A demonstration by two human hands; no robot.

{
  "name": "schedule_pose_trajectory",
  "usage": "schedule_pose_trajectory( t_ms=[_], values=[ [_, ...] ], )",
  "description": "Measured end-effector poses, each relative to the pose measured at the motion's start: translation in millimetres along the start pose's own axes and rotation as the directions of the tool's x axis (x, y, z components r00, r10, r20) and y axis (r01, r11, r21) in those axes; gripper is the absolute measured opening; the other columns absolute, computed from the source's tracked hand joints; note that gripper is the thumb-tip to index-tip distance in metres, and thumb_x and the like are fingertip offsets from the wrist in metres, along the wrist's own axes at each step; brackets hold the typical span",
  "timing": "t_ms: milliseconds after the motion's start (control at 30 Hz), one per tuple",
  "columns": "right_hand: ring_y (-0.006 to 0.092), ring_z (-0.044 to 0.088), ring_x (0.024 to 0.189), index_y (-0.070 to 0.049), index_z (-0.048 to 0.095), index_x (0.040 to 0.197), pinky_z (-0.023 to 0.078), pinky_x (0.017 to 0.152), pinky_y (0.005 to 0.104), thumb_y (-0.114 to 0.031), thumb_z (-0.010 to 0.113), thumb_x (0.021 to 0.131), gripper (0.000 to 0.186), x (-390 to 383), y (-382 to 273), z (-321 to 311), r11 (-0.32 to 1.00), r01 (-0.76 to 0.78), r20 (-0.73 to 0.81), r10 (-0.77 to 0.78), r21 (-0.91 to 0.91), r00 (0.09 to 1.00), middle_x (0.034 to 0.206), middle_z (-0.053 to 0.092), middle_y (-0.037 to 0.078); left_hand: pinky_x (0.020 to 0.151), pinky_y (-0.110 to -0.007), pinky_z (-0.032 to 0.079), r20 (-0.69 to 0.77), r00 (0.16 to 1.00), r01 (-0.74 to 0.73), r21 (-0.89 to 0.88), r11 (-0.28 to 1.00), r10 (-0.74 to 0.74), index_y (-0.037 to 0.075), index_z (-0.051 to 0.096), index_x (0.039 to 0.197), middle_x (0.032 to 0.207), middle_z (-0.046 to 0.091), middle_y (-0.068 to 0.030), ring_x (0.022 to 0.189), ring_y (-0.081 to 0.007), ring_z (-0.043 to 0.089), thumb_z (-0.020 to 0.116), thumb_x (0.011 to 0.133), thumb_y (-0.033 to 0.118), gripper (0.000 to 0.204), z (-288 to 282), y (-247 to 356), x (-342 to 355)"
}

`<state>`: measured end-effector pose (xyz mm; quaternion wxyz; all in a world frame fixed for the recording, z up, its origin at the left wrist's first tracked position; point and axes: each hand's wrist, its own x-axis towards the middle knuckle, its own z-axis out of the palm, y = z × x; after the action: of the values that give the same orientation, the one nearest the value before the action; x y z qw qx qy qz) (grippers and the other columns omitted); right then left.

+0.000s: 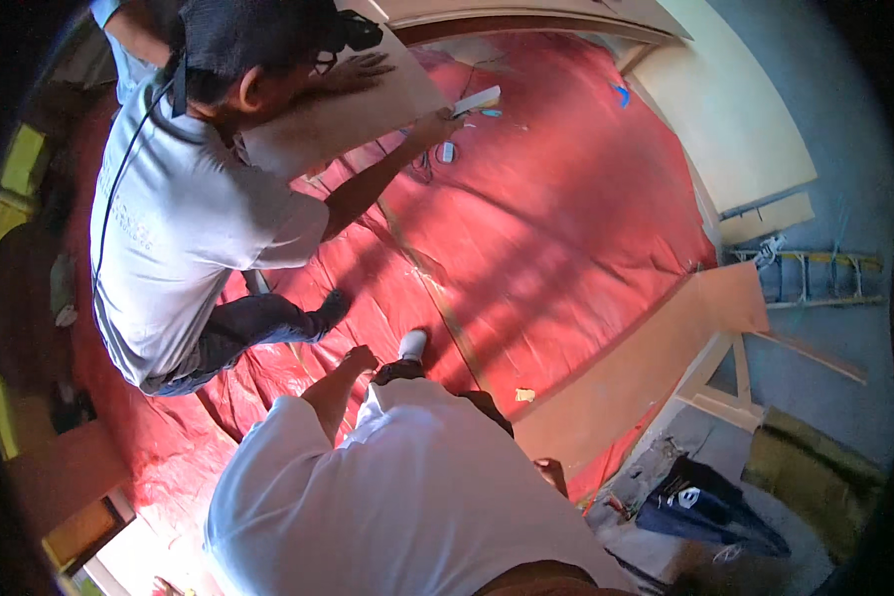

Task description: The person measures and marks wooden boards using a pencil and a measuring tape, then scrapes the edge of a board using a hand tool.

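Observation:
I stand on a red plastic sheet (546, 219), with my white shirt filling the lower middle of the view. My left hand (360, 357) hangs by my side with the fingers curled and nothing in it, close to my white shoe (412, 345). My right hand (551, 475) shows only partly past my shirt, near the lower end of a long tan board (646, 368); its fingers are hidden. Ahead of me a co-worker in a pale shirt and dark cap bends over a light panel (348, 109), holding a white flat tool (477, 99) at its edge.
The tan board lies slanted across the sheet's right edge, beside a pale wooden frame (715, 392). A ladder (815, 278) lies on the grey floor at right. A dark bag (710, 502) sits at lower right. Cream panels (725, 109) lean at the top right.

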<state>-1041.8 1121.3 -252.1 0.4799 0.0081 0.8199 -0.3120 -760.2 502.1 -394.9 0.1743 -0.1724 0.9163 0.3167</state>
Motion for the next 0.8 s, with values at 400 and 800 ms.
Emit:
schedule_pose_trajectory(
  t_ms=[400, 800],
  values=[
    [0.0204, 0.065, 0.073, -0.006, 0.066, 0.085, 0.052, 0.065, 0.0337, -0.017, 0.064, 0.074, 0.016, 208, -165, -186, 0.875, 0.370, 0.281, -0.287, -0.311, 0.916, 0.081, 0.067, 0.007, 0.058, -0.043, 0.043, 0.105, 0.806, 0.585, -0.284, 0.760, -0.582, 0.012, 0.061, 0.068, 0.068, 0.057, -0.0085, 0.065, -0.0257, 0.056, 0.062, 0.066, 0.028, 0.017, 39, 126, -7],
    [0.0201, 0.065, 0.066, -0.001, 0.063, 0.084, 0.052, 0.049, 0.0308, -0.013, 0.061, 0.078, 0.014, 313, -414, -263, 0.844, 0.476, 0.204, -0.435, -0.245, 0.877, 0.078, 0.065, 0.009, 0.077, -0.045, 0.043, 0.263, 0.592, 0.751, -0.523, 0.403, -0.762, 0.005, 0.060, 0.089, 0.093, 0.056, -0.0176, 0.090, -0.0323, 0.053, 0.055, 0.072, 0.021, 0.025, 76, 262, -9]
  ],
)
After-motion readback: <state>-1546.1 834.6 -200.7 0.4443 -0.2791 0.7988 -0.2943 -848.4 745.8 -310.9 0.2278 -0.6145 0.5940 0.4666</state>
